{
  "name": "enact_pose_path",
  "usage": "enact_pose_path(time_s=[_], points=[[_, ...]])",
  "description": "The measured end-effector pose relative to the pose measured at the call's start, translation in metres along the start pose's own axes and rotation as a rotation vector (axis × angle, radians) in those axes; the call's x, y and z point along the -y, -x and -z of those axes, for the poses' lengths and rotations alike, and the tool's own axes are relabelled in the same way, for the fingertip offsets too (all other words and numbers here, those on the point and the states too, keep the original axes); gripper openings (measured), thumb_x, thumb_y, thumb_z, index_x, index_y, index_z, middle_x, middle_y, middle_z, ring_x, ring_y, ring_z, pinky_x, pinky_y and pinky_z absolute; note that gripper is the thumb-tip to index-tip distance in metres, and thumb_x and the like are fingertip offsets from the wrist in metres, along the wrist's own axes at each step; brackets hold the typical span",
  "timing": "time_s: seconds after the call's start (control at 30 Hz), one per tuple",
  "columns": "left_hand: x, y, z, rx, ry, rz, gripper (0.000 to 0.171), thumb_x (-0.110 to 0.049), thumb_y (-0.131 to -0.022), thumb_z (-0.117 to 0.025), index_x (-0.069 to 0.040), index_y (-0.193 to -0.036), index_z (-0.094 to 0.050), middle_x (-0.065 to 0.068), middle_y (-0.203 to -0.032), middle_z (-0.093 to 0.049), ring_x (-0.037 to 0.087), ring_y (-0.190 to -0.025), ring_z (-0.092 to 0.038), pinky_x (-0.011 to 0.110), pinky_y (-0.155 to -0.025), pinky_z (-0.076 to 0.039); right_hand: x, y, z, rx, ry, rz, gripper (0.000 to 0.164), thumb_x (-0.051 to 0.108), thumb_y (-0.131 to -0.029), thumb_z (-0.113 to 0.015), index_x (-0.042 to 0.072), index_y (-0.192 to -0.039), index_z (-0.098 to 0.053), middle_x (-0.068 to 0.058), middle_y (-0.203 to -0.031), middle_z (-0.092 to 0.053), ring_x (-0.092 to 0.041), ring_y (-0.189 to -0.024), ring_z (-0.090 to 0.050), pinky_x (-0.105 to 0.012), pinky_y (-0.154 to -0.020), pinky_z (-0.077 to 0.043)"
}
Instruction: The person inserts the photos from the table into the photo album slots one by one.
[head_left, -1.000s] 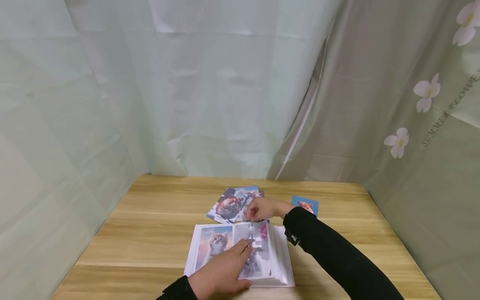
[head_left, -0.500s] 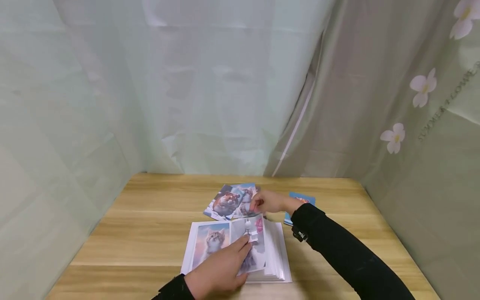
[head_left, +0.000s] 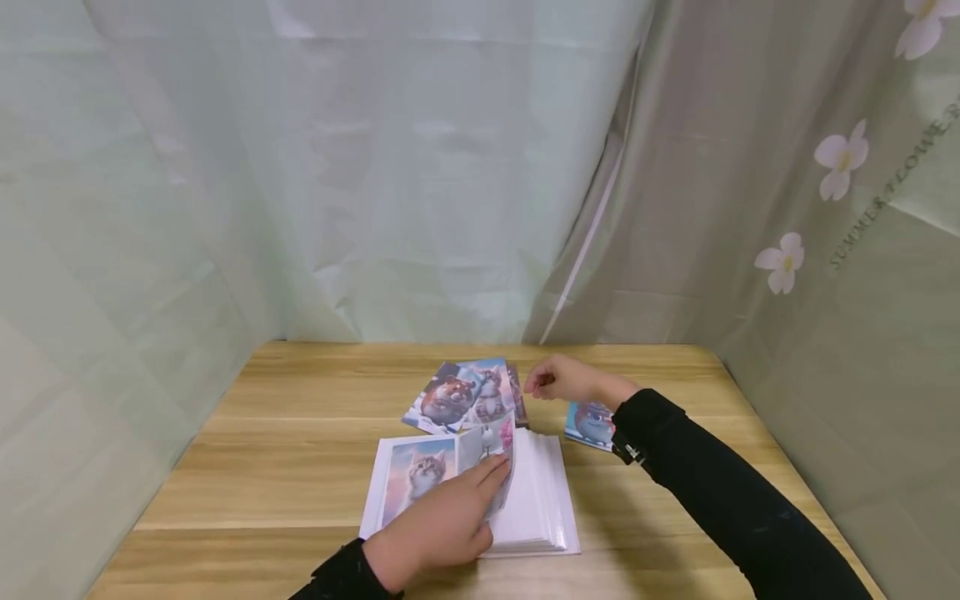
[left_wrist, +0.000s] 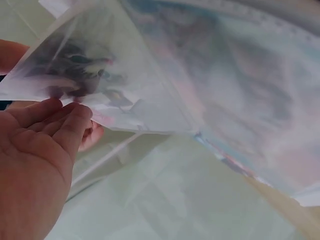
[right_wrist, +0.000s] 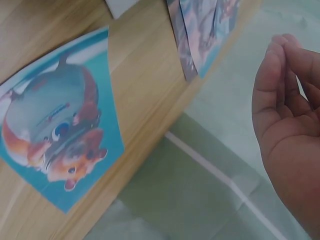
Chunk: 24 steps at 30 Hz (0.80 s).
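Album (head_left: pixel 528 496) lies open on the table (head_left: pixel 262 458), directly before the person. Left hand (head_left: pixel 438 517): fingers straight across the raised leaf (head_left: pixel 474 446), thumb on its other side; the leaf is held between them. This hand covers part of the kitten print (head_left: pixel 420 475); in the left wrist view, I find the leaf's pictures blurred.

Blue card (head_left: pixel 588 422) lies beyond the album, to its right; the right sleeve (head_left: pixel 652 425) hides part of it. Right hand (head_left: pixel 566 379): raised, between blue card and overlapping photos (head_left: pixel 468 396). Its fingers are bent, tips meeting the thumb, with nothing gripped. The rearmost photo is mostly covered. Curtain (head_left: pixel 450 167) hangs behind, cut off above.
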<state>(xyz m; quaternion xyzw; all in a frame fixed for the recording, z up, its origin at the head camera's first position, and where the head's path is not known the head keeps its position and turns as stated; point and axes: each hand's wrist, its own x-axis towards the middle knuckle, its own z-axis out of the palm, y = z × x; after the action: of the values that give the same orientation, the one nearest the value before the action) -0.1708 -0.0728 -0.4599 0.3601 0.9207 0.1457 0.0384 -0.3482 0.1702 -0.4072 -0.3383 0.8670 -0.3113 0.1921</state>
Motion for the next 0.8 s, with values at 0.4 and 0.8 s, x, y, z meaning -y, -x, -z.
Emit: enact_pose_path(time_s=[0.4, 0.8], points=[[0.002, 0.015, 0.015, -0.079, 0.116, 0.016, 0.074, -0.005, -0.087, -0.050, -0.002, -0.157, -0.027, 0.014, -0.162, -0.029, 0.025, -0.144, -0.036, 0.042, -0.110, -0.042, -0.003, 0.017, 0.017, -0.040, 0.018, 0.008, 0.014, -0.003, -0.095, -0.062, 0.001, -0.104, -0.073, -0.002, -0.094, -0.070, -0.020, -0.090, -0.066, -0.029, -0.079, -0.056], [0.017, 0.046, 0.025, -0.199, 0.037, 0.075, 0.071, -0.006, -0.086, -0.055, 0.001, -0.154, -0.034, 0.014, -0.166, -0.018, 0.024, -0.123, -0.059, 0.026, -0.074, -0.048, -0.017, 0.036, 0.035, -0.085, 0.028, -0.040, 0.015, 0.001, -0.096, -0.063, 0.002, -0.107, -0.073, -0.007, -0.099, -0.070, -0.017, -0.083, -0.061, -0.029, -0.076, -0.055]])
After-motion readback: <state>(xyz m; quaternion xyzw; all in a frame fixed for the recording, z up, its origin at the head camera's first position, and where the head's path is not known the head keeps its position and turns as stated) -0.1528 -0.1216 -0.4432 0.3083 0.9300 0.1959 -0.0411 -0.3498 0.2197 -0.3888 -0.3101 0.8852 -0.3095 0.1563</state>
